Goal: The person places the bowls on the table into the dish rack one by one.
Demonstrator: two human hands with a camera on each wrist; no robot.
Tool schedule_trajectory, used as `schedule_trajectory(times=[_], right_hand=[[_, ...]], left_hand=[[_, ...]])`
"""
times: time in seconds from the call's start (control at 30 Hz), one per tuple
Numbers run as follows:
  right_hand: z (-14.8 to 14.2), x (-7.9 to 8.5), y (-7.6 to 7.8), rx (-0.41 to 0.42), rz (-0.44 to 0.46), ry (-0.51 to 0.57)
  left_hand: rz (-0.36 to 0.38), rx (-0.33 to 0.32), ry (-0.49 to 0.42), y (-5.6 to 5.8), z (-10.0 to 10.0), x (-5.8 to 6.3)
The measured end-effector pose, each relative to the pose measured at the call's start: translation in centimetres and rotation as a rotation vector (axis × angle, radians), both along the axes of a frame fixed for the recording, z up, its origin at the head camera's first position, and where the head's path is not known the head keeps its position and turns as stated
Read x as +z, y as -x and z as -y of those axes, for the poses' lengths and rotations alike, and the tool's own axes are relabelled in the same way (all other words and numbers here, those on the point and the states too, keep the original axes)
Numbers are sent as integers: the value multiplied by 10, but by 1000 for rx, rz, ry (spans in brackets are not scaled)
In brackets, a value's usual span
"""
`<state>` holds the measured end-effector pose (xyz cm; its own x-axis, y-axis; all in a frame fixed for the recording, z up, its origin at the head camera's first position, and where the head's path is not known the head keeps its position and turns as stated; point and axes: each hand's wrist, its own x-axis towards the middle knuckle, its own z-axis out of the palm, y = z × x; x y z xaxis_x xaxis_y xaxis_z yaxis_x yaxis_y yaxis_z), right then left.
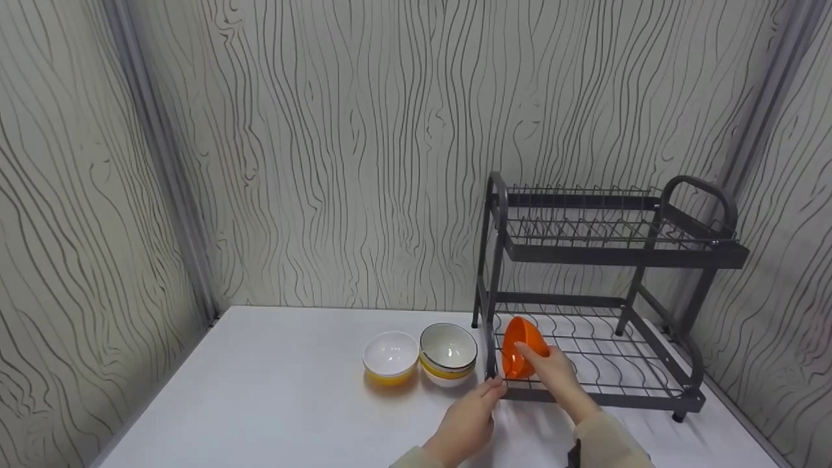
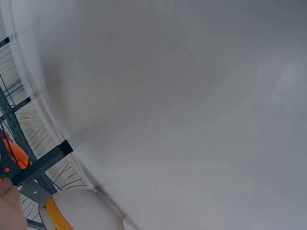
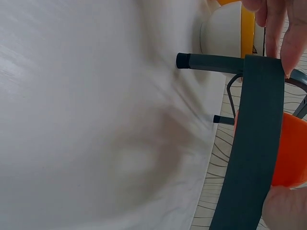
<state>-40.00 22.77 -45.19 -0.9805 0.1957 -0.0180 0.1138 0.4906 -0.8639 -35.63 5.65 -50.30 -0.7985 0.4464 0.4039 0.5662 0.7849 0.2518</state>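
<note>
My right hand grips an orange bowl by its near side, thumb over the rim. The bowl stands tipped on its side at the left end of the dish rack's lower shelf, its mouth facing left. At the front left corner of the dark dish rack, my left hand touches the frame with straight fingers. In the right wrist view, those fingertips lie against the frame bar, and the orange bowl shows behind it.
Left of the rack stand a white-and-yellow bowl and a stack of bowls on the white table. The rack's upper shelf overhangs the lower one. Patterned walls close off the back and sides.
</note>
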Motion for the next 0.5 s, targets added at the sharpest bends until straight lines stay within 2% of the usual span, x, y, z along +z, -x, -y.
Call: schedule_trajectory(times=[0.27, 0.5], right_hand=[[0, 0, -1, 0, -3, 2], [0, 1, -2, 11, -9, 15]], left_hand=[[64, 17, 0, 0, -1, 1], [63, 14, 3, 0, -2, 0]])
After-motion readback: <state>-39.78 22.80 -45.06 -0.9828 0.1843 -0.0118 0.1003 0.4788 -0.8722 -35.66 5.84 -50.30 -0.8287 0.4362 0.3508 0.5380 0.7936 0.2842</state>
